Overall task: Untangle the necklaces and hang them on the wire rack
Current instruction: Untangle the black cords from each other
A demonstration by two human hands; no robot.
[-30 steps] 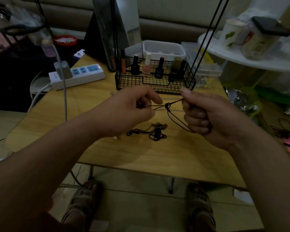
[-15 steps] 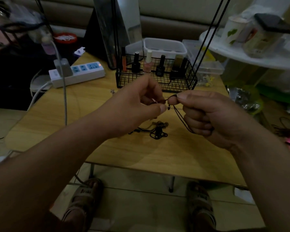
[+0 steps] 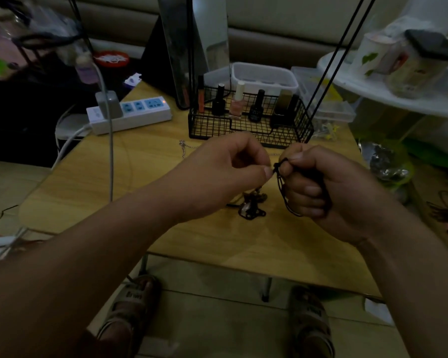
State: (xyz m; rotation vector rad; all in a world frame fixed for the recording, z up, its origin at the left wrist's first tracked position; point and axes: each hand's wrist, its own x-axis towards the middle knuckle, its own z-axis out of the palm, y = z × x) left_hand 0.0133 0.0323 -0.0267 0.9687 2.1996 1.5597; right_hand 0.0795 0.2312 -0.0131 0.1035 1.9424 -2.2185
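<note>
Both hands hover close together above the wooden table (image 3: pixel 114 177). My left hand (image 3: pixel 225 174) pinches the knot of a black cord necklace (image 3: pixel 282 192) between thumb and forefinger. My right hand (image 3: pixel 323 187) grips the same cord, with its loops hanging over the curled fingers. A dark tangle of necklaces (image 3: pixel 251 206) with pendants lies on the table below my hands. A thin silver chain (image 3: pixel 184 147) lies behind my left hand. The black wire rack (image 3: pixel 248 125) stands at the back of the table, its slanted rods (image 3: pixel 331 68) rising to the upper right.
Nail polish bottles (image 3: pixel 237 102) stand in the rack's basket. A white power strip (image 3: pixel 132 115) with a plugged cable lies at the back left. Plastic boxes (image 3: pixel 264 76) sit behind the rack. A white shelf (image 3: pixel 388 91) with cups is at the right. My sandalled feet show below the table edge.
My hands have come together: the stretch of cord between them has shrunk to nothing, and my left fingers now pinch the knot right against my right hand.
</note>
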